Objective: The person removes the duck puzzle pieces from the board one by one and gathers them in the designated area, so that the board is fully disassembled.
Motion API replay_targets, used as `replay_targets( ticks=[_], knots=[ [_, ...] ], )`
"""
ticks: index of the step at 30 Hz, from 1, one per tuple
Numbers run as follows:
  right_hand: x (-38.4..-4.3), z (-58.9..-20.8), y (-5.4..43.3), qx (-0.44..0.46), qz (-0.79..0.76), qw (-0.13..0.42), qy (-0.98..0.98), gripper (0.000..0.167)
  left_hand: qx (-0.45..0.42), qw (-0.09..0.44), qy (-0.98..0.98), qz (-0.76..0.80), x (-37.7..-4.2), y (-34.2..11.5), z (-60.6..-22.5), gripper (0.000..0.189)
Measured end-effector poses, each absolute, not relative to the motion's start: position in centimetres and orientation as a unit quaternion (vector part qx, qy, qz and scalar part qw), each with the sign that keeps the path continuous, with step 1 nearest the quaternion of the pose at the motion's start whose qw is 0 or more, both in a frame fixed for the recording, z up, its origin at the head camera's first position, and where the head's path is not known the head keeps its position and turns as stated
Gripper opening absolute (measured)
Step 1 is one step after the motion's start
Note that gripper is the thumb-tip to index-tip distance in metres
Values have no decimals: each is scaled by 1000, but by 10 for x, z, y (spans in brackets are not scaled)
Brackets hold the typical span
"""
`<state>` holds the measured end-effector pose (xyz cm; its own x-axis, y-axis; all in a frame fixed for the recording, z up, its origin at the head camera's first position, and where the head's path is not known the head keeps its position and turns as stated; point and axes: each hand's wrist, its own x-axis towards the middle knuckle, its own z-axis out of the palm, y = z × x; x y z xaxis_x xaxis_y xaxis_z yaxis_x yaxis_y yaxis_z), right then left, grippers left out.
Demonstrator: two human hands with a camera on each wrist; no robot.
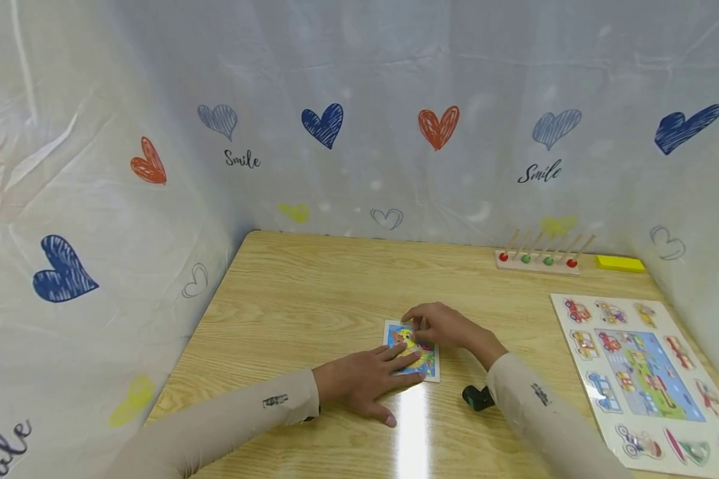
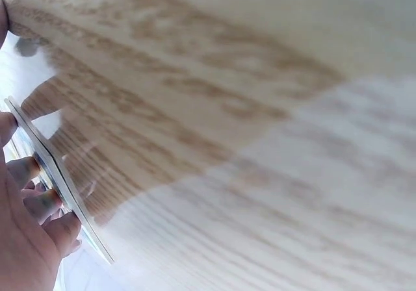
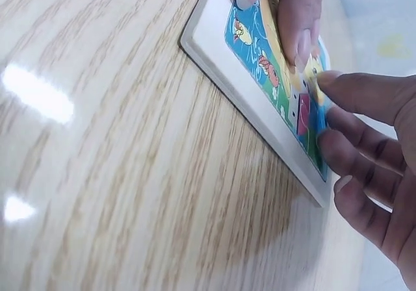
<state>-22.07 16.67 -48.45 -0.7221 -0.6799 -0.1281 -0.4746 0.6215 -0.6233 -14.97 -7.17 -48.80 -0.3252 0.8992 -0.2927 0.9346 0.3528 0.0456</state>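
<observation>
A small square picture puzzle (image 1: 433, 374), showing a yellow duck on blue, lies on the wooden table. Spread across its lower left part, my left hand (image 1: 371, 379) rests with fingers extended over the duck and thumb apart on the table side. Fingertips of that hand show on the picture in the right wrist view. My right hand (image 1: 446, 326) reaches in from the right at the puzzle's upper right part. Its thumb touches the picture (image 3: 265, 70), while its other fingers bend loosely near the edge. No loose thing shows between them.
On the right lies a large white board (image 1: 596, 392) with several vehicle pieces. A wooden peg stand (image 1: 536, 261) with red and green beads sits at the back, beside a yellow block (image 1: 620, 264). A black object (image 1: 477, 398) shows next to my right sleeve.
</observation>
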Motion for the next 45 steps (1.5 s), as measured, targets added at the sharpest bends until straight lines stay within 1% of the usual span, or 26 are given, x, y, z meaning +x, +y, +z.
replay_targets(
  ticks=[7,13,18,25,31,36,41,45],
  knots=[
    [-222,-478,163,-332,-260,188,887,34,560,148,812,-70,-149,-71,-487,88],
    [-227,-477,156,-356,-251,198,878,33,555,150,815,-73,-149,-72,-485,89],
    [-228,-474,149,-361,-242,218,874,37,557,150,815,-62,-150,-74,-484,88],
    [-228,-471,142,-348,-234,238,876,42,559,144,814,-59,-150,-75,-487,88],
    [-227,-473,142,-329,-225,243,884,43,559,149,814,-55,-150,-75,-489,88],
    [-224,-473,141,-320,-232,252,883,43,564,141,812,-54,-150,-74,-491,88],
    [-223,-472,143,-318,-245,259,878,45,568,134,810,-54,-150,-73,-490,87],
    [-224,-472,143,-323,-246,259,877,46,567,139,810,-55,-150,-73,-488,87]
  ],
)
